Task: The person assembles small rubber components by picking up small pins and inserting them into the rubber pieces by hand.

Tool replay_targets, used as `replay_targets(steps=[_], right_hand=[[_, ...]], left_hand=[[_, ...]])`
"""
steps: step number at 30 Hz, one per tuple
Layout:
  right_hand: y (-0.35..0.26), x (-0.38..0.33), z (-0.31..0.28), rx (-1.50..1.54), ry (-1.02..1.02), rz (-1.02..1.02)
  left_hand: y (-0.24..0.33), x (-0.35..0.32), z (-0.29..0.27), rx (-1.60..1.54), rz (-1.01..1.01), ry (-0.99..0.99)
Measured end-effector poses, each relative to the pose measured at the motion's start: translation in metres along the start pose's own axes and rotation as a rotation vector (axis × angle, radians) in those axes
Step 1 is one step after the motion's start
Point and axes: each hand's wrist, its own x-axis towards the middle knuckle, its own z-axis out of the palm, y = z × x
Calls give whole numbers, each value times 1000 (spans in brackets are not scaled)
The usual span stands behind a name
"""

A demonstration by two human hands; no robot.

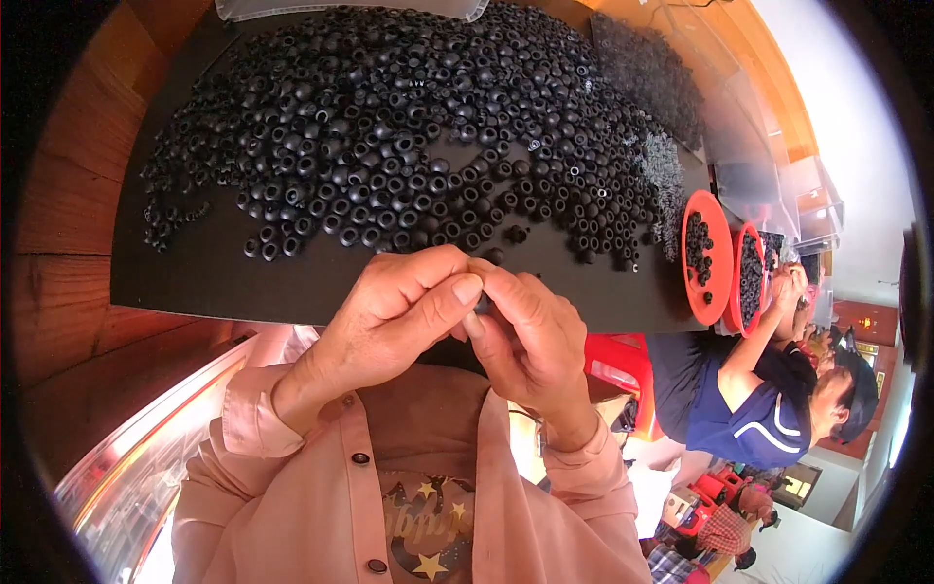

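Both hands meet at the near edge of the dark table, fingertips pressed together. My left hand (pixel 404 311) is closed, its thumb and fingers pinching against those of the other hand. My right hand (pixel 535 341) pinches too, with its thumb and index finger round a small black piece (pixel 484 304) that is mostly hidden. Just beyond the fingers lies a wide pile of small black hollow round caps (pixel 389 165), many with their openings upward. A dark knobbed piece (pixel 516 234) sits apart at the pile's near side.
At the right end stand a red dish (pixel 696 292) with several black parts and a second red dish (pixel 736 311), fuller. Small clear pieces (pixel 662 175) lie beside the pile. A clear tray (pixel 350 8) borders the far edge. A co-worker (pixel 759 409) in dark blue sits at the right.
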Motion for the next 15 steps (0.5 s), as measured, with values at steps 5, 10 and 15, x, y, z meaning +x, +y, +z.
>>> replay_targets(steps=[5, 10, 15], right_hand=[[2, -2, 0, 22, 15, -8], [2, -2, 3, 116, 22, 47], [4, 2, 4, 106, 25, 17]], left_hand=[[2, 0, 0, -12, -28, -2], [-1, -1, 0, -38, -19, 6], [-1, -1, -1, -52, 12, 2]])
